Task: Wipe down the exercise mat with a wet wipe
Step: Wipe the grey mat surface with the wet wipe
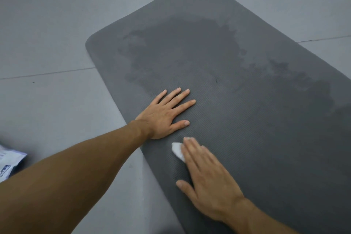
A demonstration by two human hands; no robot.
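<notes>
Fingers (pixel 181 103) of your left hand (pixel 163 115) lie straight and spread, palm down, pressing flat on the exercise mat (pixel 266 138) near its left long edge. The mat is dark grey with a fine ribbed texture and rounded corners. It lies flat on a pale grey tiled floor (pixel 47 34), running away from you at a slant. Irregular darker patches (pixel 190 47) spread over its middle and far right.

At the left edge of the view, a white and blue packet (pixel 9 163) rests on the floor, well apart from the mat and cut off by the frame. You cannot tell whether it is open or what it holds.

Your right hand (pixel 207 173) is just beside the left, nearer to you. Its fingers are straight and close together, with the thumb out to the side. They press the white wet wipe (pixel 177 149) onto the mat. The wipe is bunched up and shows only at the fingertips. This hand is slightly blurred.
</notes>
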